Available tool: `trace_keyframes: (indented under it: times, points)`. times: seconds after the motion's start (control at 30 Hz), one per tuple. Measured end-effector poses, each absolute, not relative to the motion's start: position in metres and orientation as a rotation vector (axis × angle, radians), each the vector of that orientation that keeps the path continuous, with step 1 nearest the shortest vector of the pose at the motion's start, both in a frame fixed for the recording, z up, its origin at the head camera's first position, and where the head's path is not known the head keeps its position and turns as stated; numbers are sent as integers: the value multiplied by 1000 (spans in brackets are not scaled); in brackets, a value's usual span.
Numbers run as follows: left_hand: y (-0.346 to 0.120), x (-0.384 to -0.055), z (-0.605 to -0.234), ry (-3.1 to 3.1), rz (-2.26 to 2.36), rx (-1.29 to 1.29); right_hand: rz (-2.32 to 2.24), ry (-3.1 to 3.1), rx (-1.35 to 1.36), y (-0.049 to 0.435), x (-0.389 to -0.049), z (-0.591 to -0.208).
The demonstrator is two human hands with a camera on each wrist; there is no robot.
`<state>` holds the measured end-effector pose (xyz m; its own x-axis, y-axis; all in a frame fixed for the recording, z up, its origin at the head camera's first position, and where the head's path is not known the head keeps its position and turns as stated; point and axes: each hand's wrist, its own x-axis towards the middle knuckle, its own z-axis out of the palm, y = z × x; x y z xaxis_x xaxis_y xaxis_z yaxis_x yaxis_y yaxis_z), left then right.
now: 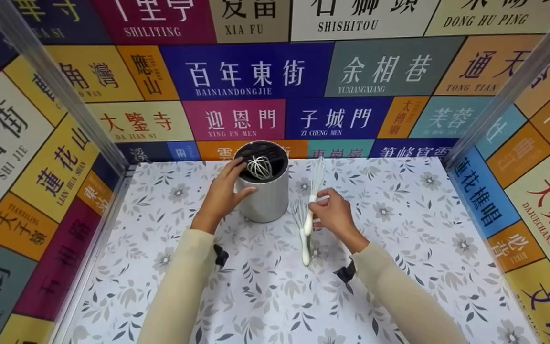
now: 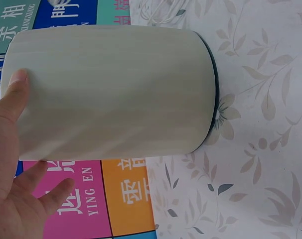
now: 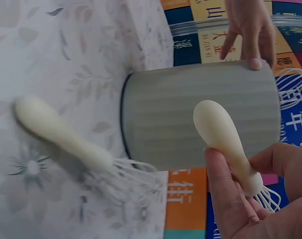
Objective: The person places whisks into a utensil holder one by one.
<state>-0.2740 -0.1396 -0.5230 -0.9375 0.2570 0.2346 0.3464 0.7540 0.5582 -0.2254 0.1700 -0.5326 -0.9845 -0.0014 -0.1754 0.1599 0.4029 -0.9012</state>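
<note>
A silver-grey utensil holder (image 1: pixel 264 203) with a black inside stands upright at the back. One whisk (image 1: pixel 259 167) is in it, wire loops up at the opening. My left hand (image 1: pixel 222 193) holds the holder's left side near the rim, the thumb (image 2: pixel 20 79) on its wall. To the right, my right hand (image 1: pixel 334 212) pinches a second whisk (image 3: pixel 222 129) by its cream handle, close to the wires, which point away from me. A third whisk (image 1: pixel 305 248) lies on the table beneath it, its wires (image 3: pixel 126 181) toward the holder.
A white tabletop (image 1: pixel 265 296) with a grey floral print lies under everything. Walls of colourful sign panels (image 1: pixel 256 71) rise at the back and both sides, with clear corner posts (image 1: pixel 509 88) at the back corners.
</note>
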Motion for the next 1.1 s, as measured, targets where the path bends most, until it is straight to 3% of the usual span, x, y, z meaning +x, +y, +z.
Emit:
trace_keyframes:
  times: [0.6,1.1]
  points:
    - [-139,-273,-522,-2821,-937,-458,-1935,2586,-39,123,-274,-445]
    - [-139,-275,-522,-2830,-943,-459,-1765,2970,-291,98,-301,-432]
